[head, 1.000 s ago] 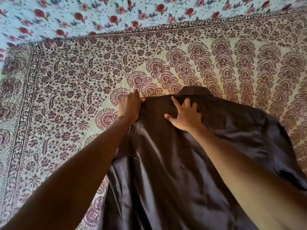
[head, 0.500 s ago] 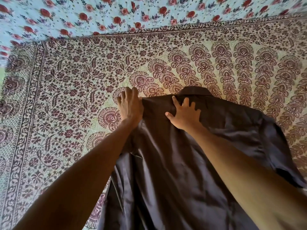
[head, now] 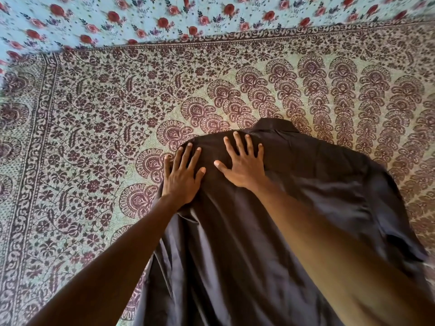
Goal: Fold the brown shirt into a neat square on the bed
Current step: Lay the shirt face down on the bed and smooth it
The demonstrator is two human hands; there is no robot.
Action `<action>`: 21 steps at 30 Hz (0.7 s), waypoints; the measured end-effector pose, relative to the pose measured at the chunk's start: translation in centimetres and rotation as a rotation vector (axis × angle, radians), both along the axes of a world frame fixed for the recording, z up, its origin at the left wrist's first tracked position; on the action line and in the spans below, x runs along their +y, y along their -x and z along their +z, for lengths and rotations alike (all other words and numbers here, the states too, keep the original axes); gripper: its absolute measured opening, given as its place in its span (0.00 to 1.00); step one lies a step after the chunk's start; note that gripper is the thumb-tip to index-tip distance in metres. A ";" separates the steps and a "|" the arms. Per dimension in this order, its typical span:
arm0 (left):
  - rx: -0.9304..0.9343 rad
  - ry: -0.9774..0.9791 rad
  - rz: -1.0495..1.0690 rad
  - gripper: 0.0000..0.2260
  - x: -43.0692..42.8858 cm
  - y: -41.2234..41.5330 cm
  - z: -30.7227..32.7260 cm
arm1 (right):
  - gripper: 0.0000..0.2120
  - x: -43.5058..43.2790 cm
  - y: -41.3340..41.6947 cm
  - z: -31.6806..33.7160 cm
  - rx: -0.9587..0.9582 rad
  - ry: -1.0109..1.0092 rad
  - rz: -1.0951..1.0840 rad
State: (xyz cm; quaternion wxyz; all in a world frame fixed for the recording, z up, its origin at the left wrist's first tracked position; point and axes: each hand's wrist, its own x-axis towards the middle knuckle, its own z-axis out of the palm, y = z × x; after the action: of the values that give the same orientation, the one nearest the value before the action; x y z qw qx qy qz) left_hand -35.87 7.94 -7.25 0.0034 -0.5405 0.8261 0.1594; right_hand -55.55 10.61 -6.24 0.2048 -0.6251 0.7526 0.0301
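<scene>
1. A dark brown, slightly glossy button-up shirt (head: 235,243) lies back-side up on a bed, its collar (head: 275,124) pointing away from the camera and its lower body running out of the bottom of the picture.
2. The bed is covered by a cream block-printed bedspread with maroon paisley and floral motifs (head: 94,128); beyond its far border shows a pale blue sheet dotted with red roses (head: 141,17).
3. The left hand (head: 182,176) rests flat, palm down, with fingers fanned apart, on the shirt's left shoulder; its little finger lies over the edge on the bedspread.
4. The right hand (head: 244,164) also lies flat and splayed, pressed on the upper back just below the collar, thumb reaching toward the left hand.
5. The two hands sit near each other without touching, neither pinching any cloth.
6. The shirt's left side ends in a straight edge with no sleeve showing.
7. The right short sleeve (head: 386,222) spreads out over the bedspread, creased.
8. Both bare forearms stretch in from the bottom corners, the right one crossing the shirt's body.
</scene>
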 end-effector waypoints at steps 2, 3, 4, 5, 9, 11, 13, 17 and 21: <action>0.031 0.021 0.023 0.25 0.0 0.3 1.0 | 0.37 -0.2 0.0 0.6 -0.005 -0.010 0.005; 0.061 0.066 0.031 0.23 0.4 0.2 1.7 | 0.36 0.0 -0.1 1.0 0.001 0.031 -0.008; 0.098 0.130 0.035 0.20 1.0 0.1 2.6 | 0.34 0.5 -0.3 1.5 0.017 0.110 -0.035; 0.135 0.197 0.041 0.17 1.9 -0.2 3.4 | 0.31 1.4 -0.6 2.1 0.037 0.210 -0.064; 0.217 0.239 0.131 0.13 8.1 -2.7 5.3 | 0.13 8.7 -3.8 4.0 -0.064 0.438 -0.136; 0.214 0.216 0.157 0.13 11.8 -4.6 5.1 | 0.08 13.4 -5.9 4.7 -0.151 0.414 -0.150; 0.165 0.189 0.206 0.14 15.8 -6.5 4.7 | 0.05 18.0 -8.3 5.2 -0.210 0.371 -0.149; 0.098 -0.049 0.629 0.28 23.7 -9.5 4.2 | 0.02 25.8 -12.9 5.7 -0.294 0.279 -0.208; 0.233 -0.338 0.605 0.30 29.5 -12.5 4.8 | 0.05 31.4 -16.0 5.8 -0.346 0.129 -0.257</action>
State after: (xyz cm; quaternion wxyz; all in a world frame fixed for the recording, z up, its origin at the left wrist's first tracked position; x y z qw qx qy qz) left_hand -23.42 37.41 -2.47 -0.0486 -0.7304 0.5857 0.3479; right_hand -39.56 41.97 -0.46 0.2925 -0.5315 0.7803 -0.1521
